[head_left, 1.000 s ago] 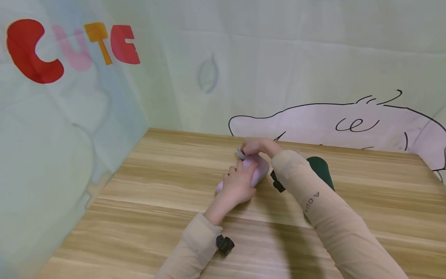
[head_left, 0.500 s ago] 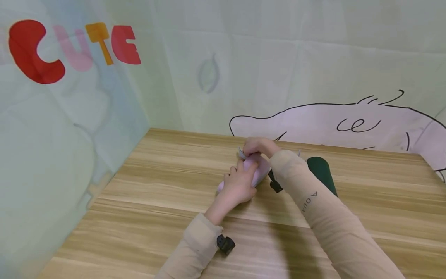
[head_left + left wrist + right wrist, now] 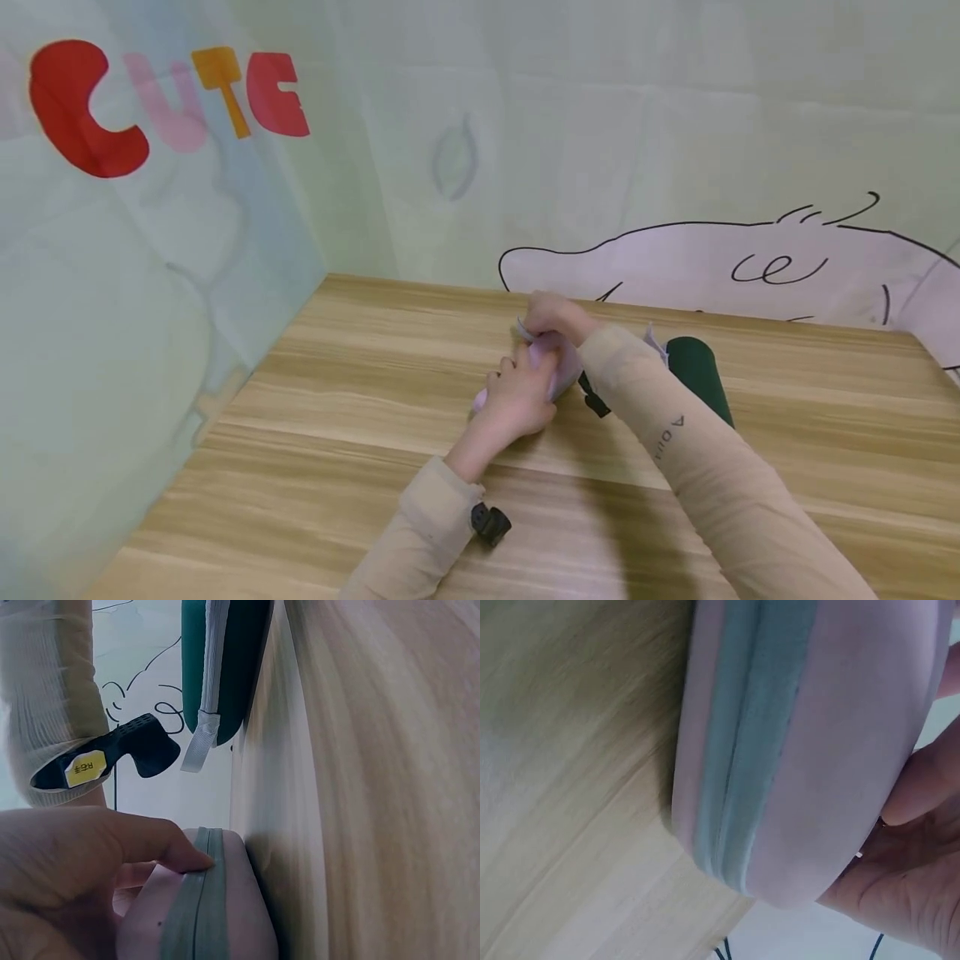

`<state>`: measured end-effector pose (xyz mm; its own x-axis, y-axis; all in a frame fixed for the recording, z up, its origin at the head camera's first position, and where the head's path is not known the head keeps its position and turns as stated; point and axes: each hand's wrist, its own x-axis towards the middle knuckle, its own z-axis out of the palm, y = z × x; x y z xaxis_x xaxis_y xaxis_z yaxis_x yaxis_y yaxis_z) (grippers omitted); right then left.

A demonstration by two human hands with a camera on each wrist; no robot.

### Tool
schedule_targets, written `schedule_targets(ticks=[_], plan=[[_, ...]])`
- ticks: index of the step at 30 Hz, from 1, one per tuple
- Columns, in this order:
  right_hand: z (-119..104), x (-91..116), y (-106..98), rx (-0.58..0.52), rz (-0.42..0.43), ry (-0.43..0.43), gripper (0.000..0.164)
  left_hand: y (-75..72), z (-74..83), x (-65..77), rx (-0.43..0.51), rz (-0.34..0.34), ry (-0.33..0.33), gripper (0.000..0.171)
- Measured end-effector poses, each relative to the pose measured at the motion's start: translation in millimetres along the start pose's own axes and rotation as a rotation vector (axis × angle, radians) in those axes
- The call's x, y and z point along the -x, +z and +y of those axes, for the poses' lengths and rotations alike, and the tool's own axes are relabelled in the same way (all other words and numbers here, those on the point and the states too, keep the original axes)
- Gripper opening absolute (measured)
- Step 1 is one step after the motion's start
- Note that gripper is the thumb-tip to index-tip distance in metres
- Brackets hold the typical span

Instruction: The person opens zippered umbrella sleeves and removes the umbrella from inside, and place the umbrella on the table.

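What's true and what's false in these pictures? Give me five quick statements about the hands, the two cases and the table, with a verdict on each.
1. The left hand is on the pink case. True.
2. The right hand is holding the green case. False: the right hand is at the far end of the pink case, and the green case lies apart on the table.
3. The green case has a grey strip along it. True.
4. The strip around the pink case is red. False: it is grey-blue.
5. The table has a wood-grain top. True.
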<state>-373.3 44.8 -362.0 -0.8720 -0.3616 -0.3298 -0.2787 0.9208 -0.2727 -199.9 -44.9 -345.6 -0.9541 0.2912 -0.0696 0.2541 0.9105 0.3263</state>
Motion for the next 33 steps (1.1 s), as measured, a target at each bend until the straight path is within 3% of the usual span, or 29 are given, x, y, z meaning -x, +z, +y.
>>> schedule_targets(ticks=[1,7,15,26,33], plan=[[-10,12,-6,0.019,-0.001,0.034,0.023,-0.5,-0.2,0.4,-0.002,0.001,0.000,0.072],[-23,35,-13,0.047,0.035,0.025,0.025,-0.5,-0.1,1.1,-0.010,-0.001,0.010,0.070],[-22,40,-19,0.053,0.019,0.015,0.016,1.0,0.1,0.4,-0.035,-0.002,0.005,0.072],[-18,43,-24,0.063,0.004,-0.046,0.021,-1.8,-1.9,1.2,-0.037,-0.037,0.003,0.075],[-13,43,-23,-0.015,-0.013,-0.039,0.024,-0.5,0.5,0.6,-0.056,-0.045,0.008,0.078]])
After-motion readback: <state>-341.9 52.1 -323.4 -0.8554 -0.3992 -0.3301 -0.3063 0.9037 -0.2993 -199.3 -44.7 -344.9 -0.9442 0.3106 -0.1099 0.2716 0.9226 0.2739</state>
